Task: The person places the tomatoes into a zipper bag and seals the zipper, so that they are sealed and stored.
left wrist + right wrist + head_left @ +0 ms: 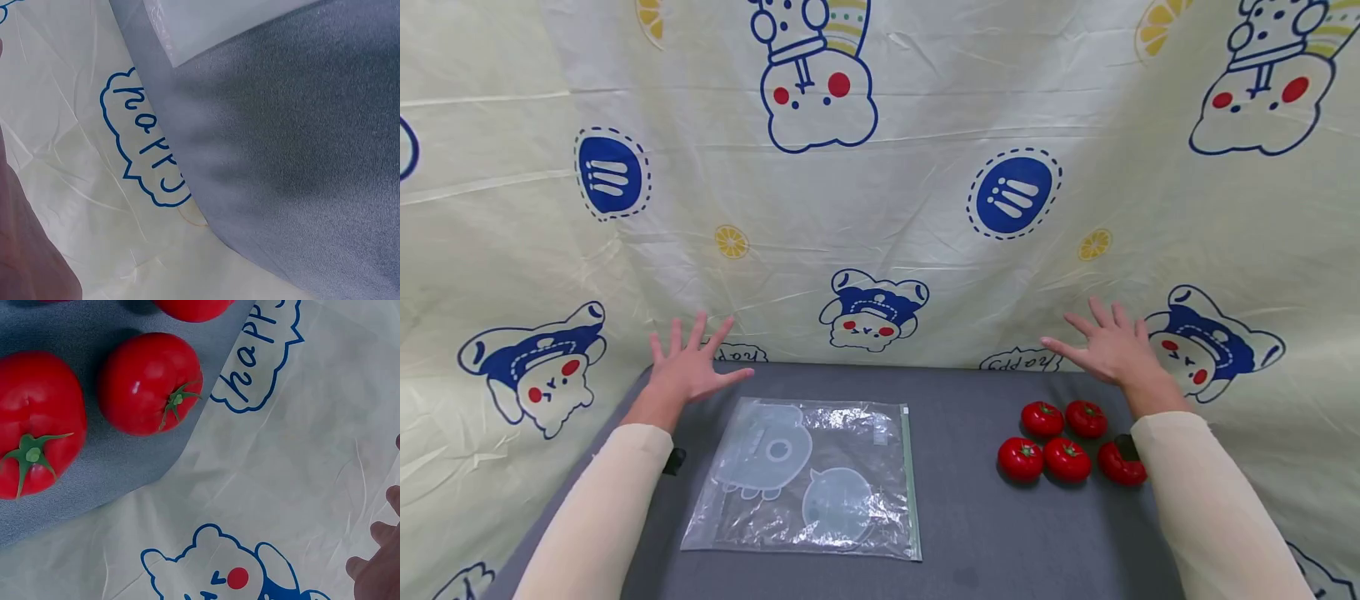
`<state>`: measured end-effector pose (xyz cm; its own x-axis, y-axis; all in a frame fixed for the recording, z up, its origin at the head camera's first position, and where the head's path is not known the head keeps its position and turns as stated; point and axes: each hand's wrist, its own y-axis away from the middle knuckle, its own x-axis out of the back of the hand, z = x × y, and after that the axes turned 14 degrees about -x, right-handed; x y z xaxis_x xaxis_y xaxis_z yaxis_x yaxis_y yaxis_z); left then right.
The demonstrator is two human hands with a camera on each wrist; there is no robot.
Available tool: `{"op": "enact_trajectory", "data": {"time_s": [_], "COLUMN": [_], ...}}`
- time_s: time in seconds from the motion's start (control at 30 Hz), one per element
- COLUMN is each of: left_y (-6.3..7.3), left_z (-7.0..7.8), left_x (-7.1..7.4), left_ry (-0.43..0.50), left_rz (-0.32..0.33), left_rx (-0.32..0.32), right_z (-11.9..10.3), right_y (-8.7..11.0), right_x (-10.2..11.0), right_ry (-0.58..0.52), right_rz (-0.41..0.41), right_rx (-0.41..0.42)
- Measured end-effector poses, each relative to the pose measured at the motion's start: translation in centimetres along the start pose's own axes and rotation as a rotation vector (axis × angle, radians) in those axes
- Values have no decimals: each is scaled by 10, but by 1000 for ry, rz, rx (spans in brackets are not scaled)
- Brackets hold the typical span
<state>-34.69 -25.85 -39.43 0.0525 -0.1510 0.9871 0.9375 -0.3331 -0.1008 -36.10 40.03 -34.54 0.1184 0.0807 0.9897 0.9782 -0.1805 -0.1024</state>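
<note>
My left hand (pixel 687 371) is held with fingers spread above the far left corner of the grey table, touching nothing. Just to its right on the table lies a clear zip bag (pixel 797 533) with a green seal strip, containing two translucent flat pieces, one animal-shaped (pixel 756 454) and one rounder (pixel 838 504). With its fingers spread as well, my right hand (pixel 1112 346) hovers beyond several red tomatoes (pixel 1021 459) with green stems. One tomato (pixel 1122 465) is partly covered by my right wrist gear. The right wrist view shows a tomato (pixel 150 384) near the table's edge.
A pale cloth (pixel 925 208) printed with cartoon bears and orange slices hangs behind and beside the table. The grey tabletop (pixel 962 533) shows between the bag and the tomatoes. Its far edge meets the cloth.
</note>
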Motion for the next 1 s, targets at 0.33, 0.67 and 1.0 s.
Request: {"op": "enact_trajectory", "data": {"time_s": [0.33, 0.67, 1.0], "left_y": [3, 7, 17], "left_z": [15, 29, 57], "left_x": [-7, -25, -51], "left_ry": [-9, -32, -36], "left_rz": [19, 41, 81], "left_rx": [-32, -75, -144], "right_z": [-5, -12, -33], "right_y": [11, 26, 54], "right_x": [-9, -22, -38], "right_ry": [20, 28, -41], "right_rz": [-3, 33, 60], "right_rx": [43, 112, 198]}}
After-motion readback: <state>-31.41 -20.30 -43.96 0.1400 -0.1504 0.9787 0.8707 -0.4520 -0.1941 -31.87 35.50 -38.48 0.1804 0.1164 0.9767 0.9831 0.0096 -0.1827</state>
